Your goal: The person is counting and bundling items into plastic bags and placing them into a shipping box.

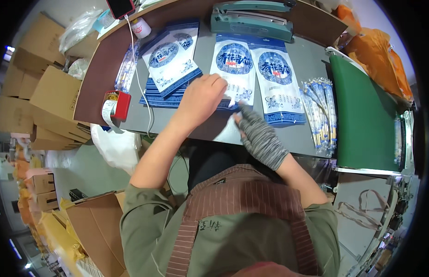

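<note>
Both hands at the near end of the middle pouch (235,57), which lies flat on the tabletop (205,134), its printed face up! The left hand (204,99), bare, is curled at the pouch's lower left, knuckles up, fingertips hidden; whether it pinches the film or merely rests there, I cannot tell. The right hand (260,138), in a grey fingerless glove, reaches in at the lower edge, thumb slightly apart from the fingers, and its grip can't be read either.

Now, the risks. That film looks slick and light, so a one-sided tug could skew the pouch or crease its edge. Right alongside lies the right pouch (280,78), close enough that a sideways sweep of the gloved hand might drag it along. And look left: the pouch pile (173,76) is loosely fanned near the bare forearm, and an elbow swing could spread it further.

Further out, the white cable (139,78) droops over the tabletop beside that pile; snag it and the phone (120,7) might be pulled. Over on the right, the slim packets (321,115) lie loosely bunched, easily scattered by a stray wrist!
</note>
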Tool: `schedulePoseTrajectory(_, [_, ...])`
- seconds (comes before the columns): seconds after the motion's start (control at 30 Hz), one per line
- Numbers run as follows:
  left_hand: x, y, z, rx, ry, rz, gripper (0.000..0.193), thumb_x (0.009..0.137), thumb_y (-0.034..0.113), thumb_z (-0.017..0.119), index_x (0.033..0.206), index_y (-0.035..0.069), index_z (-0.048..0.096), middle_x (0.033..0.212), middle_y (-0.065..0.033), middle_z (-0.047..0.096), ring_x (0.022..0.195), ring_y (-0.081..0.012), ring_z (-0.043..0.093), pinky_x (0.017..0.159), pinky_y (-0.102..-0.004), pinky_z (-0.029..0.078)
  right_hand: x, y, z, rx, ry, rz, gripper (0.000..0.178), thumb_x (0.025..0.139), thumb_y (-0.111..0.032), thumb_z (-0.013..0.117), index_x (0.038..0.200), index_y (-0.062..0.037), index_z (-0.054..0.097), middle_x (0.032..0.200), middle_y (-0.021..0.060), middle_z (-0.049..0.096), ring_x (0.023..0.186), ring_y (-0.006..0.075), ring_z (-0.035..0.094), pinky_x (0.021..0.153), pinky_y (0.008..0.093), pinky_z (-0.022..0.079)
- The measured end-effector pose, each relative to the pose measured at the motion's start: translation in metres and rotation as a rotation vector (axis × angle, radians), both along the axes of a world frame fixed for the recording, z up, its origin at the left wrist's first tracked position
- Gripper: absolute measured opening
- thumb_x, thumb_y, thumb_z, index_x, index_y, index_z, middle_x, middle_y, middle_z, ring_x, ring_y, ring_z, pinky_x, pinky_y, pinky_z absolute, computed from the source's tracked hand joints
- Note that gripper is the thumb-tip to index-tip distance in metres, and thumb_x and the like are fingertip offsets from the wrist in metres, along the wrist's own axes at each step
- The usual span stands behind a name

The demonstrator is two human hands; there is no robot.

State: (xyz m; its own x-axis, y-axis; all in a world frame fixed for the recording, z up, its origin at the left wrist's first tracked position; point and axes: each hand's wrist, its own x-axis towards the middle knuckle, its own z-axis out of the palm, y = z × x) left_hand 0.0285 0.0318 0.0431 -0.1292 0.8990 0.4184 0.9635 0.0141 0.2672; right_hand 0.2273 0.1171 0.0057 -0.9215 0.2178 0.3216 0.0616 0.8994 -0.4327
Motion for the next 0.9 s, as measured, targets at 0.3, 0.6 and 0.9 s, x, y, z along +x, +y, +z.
schedulePoseTrajectory(0.3, [0.002,-0.001,-0.037,0.073,0.028,0.137,0.019,0.076,0.001,0.056,0.094,0.006,0.059,0.086,-0.013,0.058,0.079,-0.0342,0.061,0.07,-0.0405,0.051,0.018,-0.002,0.001,-0.144,-0.006,0.005,0.046,0.082,0.002,0.054,0.127,-0.0063,0.053,0.136,0.0157,0.047,0.119,0.0334,0.05,0.1,0.0384,0.042])
schedulePoseTrajectory(0.6, [0.023,0.032,0.064,0.032,-0.039,0.082,0.019,0.079,0.006,0.059,0.096,0.004,0.067,0.088,-0.0169,0.067,0.081,-0.0351,0.064,0.071,-0.043,0.051,0.021,-0.004,0.057,-0.006,0.216,-0.215,0.048,0.078,-0.002,0.056,0.126,-0.0022,0.053,0.118,0.0162,0.059,0.106,0.0336,0.056,0.094,0.0404,0.045])
schedulePoseTrajectory(0.9, [0.095,0.004,0.009,0.144,0.076,0.015,0.025,0.075,0.003,0.062,0.1,0.004,0.064,0.076,-0.0116,0.061,0.065,-0.0305,0.061,0.056,-0.0392,0.049,-0.002,0.021,0.012,-0.139,-0.123,-0.279,0.036,0.083,-0.012,0.052,0.118,-0.0072,0.058,0.114,0.0193,0.058,0.103,0.0364,0.056,0.089,0.0418,0.045])
